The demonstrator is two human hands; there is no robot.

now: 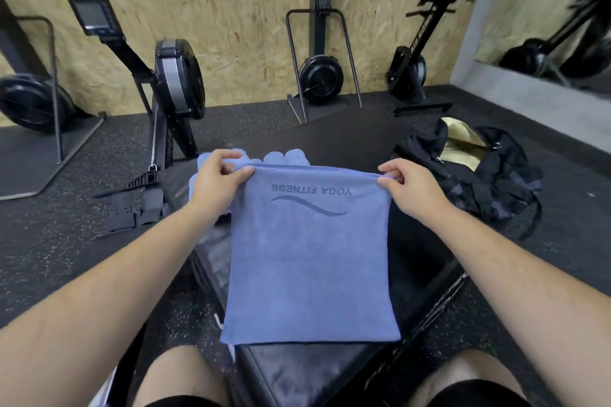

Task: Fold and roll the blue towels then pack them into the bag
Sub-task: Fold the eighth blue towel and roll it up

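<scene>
A blue towel (pixel 310 261) printed with "YOGA FITNESS" hangs folded over a black padded bench (pixel 297 373) in front of me. My left hand (pixel 215 182) pinches its top left corner and my right hand (pixel 413 185) pinches its top right corner, holding the top edge taut. Behind the towel, more blue towels (pixel 284 157) lie rolled or bunched on the bench, partly hidden. A black duffel bag (pixel 479 175) with a tan lining lies open on the floor at the right.
Black rowing machines (pixel 178 76) and fan units (pixel 319 76) stand along the chipboard wall behind. A strap and footplate (pixel 132 205) lie on the dark rubber floor at the left. My knees show at the bottom edge.
</scene>
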